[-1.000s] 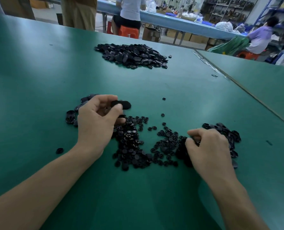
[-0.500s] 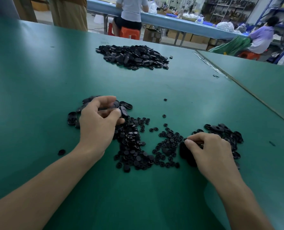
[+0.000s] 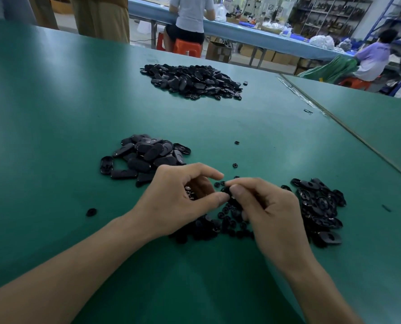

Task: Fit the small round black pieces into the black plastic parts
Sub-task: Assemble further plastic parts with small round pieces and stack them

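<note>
My left hand and my right hand meet above a scatter of small round black pieces on the green table. My right hand pinches a black plastic part between thumb and fingers. The left thumb tip touches that same part, with the other left fingers curled above it; whether a small piece sits between them is hidden. A pile of oval black parts lies to the left. Another heap of oval parts lies to the right.
A large mound of black parts lies far back on the table. Single round pieces and one lie loose. A seam divides this table from the one at the right. People sit at benches beyond.
My left hand left the oval pile at the left and moved right to the middle. My right hand lifted a part from the right heap and brought it to meet the left.
</note>
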`<state>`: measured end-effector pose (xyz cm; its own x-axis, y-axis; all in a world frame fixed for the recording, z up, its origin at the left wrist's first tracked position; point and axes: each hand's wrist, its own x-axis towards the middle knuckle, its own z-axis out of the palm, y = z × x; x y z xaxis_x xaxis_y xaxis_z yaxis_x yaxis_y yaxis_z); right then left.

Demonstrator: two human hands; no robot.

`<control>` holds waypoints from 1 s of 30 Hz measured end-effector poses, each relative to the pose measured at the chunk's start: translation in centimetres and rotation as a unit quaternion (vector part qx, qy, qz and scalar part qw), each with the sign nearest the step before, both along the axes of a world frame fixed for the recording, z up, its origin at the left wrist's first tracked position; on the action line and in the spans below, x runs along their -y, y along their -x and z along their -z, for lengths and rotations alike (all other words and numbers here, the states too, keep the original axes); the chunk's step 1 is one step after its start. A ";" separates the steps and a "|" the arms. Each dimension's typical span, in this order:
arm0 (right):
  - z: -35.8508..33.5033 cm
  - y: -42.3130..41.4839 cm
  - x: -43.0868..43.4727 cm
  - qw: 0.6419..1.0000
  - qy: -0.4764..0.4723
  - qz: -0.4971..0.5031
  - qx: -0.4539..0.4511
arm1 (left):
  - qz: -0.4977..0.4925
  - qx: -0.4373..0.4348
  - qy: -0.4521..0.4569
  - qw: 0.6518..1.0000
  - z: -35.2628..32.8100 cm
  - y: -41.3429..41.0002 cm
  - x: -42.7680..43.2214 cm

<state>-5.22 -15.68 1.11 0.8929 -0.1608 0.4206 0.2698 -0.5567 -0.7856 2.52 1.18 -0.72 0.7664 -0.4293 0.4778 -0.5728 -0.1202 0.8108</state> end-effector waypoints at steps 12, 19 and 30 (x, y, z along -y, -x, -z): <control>0.7 -0.2 0.1 0.989 -0.122 0.007 -0.078 | 0.003 -0.093 0.066 0.993 0.0 -0.4 0.1; 0.7 -0.2 -0.1 0.981 -0.182 0.000 -0.071 | 0.018 -0.122 0.068 0.990 0.1 -0.5 0.1; 0.8 -0.3 -0.3 0.978 -0.202 -0.001 -0.048 | 0.032 -0.123 0.065 0.990 -0.1 -0.3 0.1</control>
<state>-4.92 -15.38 0.34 0.9253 -0.2955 0.2378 0.1851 -0.1954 -0.9631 2.83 1.07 -0.63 0.8393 -0.4280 0.3352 -0.3598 0.0249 0.9327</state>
